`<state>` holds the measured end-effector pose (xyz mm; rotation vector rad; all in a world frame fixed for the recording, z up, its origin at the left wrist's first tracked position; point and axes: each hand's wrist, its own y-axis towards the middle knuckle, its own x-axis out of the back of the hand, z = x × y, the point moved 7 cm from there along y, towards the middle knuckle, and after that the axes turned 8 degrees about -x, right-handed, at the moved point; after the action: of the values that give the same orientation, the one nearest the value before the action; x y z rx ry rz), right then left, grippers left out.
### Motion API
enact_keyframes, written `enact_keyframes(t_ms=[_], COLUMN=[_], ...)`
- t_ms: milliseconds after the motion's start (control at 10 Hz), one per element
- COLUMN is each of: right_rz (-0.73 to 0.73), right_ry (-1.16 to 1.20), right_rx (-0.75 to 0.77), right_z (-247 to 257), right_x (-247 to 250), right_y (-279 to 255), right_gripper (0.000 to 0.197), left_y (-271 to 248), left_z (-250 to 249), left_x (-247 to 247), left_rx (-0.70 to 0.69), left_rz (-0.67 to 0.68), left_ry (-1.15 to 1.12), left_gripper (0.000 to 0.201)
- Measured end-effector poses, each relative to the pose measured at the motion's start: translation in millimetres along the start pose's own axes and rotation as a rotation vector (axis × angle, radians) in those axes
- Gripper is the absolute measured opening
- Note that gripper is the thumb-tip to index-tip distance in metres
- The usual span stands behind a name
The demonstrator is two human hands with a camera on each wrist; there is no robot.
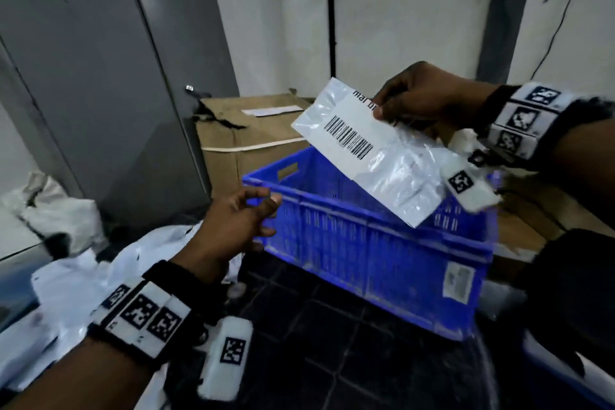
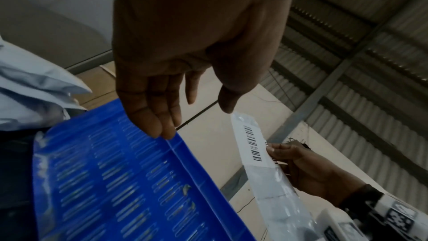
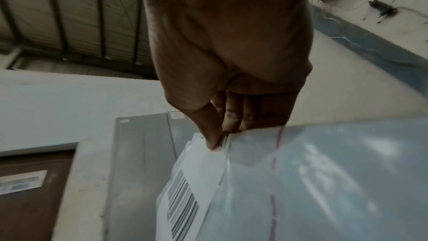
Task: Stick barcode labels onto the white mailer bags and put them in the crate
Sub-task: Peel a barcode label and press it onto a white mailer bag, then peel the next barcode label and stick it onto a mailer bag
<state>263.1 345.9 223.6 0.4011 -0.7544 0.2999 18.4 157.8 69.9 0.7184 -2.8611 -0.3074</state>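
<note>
Now held labelled mailer bag (image 1: 382,156) pinched in right hand (image 1: 422,96) over crate (image 1: 372,243) | left hand (image 1: 233,220) relaxed, empty | best lowered flat, label up, then released.

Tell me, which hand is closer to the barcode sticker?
Right. The right hand pinches the mailer bag at the barcode label. The left hand is apart from it, lower, beside the blue crate.

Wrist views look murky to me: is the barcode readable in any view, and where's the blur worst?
Head view: the barcode on the bag is sharp, the crate edges smear slightly. Left wrist view: dim, the left hand is a dark shape, the bars small but distinct. Right wrist view: the dimmest and softest, the right hand is backlit, the bars streaked.
</note>
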Motion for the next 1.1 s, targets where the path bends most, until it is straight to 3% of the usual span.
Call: enact_keyframes(t_ms=[100, 200, 300, 400, 600, 700, 900, 1000, 1100], right_rz=[-0.060, 0.040, 0.179, 0.276, 0.414, 0.442, 0.109, 0.107, 0.517], right_ry=[-0.001, -0.097, -0.314, -0.377, -0.478, -0.870, -0.959, -0.948, -0.848], right_rx=[-0.101, -0.199, -0.171, -0.148, -0.160, 0.020, 0.143, 0.216, 0.173], right_z=[-24, -47, -69, -91, -141, -150, -141, -135, -151], right_x=[-8, -41, -89, -137, -221, -260, -267, -268, -304], right_y=[67, 118, 160, 195, 225, 228, 226, 223, 213], right_gripper=[0.013, 0.009, 0.011, 0.025, 0.029, 0.025, 0.023, 0.030, 0.066], left_y=[36, 69, 98, 123, 147, 149, 148, 147, 146], left_z=[20, 33, 45, 53, 63, 63, 63, 63, 62], left_x=[-11, -15, -17, -14, -12, -14, -16, -17, -17], left_rx=[0.109, 0.137, 0.110, 0.047, -0.112, -0.138, -0.111, -0.125, -0.121], left_rz=[-0.017, -0.099, -0.138, -0.141, -0.157, -0.156, -0.168, -0.160, -0.131], left_ry=[-0.041, 0.003, 0.080, 0.210, 0.373, 0.366, 0.316, 0.308, 0.322], left_gripper=[0.048, 0.056, 0.058, 0.049, 0.023, 0.019, 0.019, 0.019, 0.017])
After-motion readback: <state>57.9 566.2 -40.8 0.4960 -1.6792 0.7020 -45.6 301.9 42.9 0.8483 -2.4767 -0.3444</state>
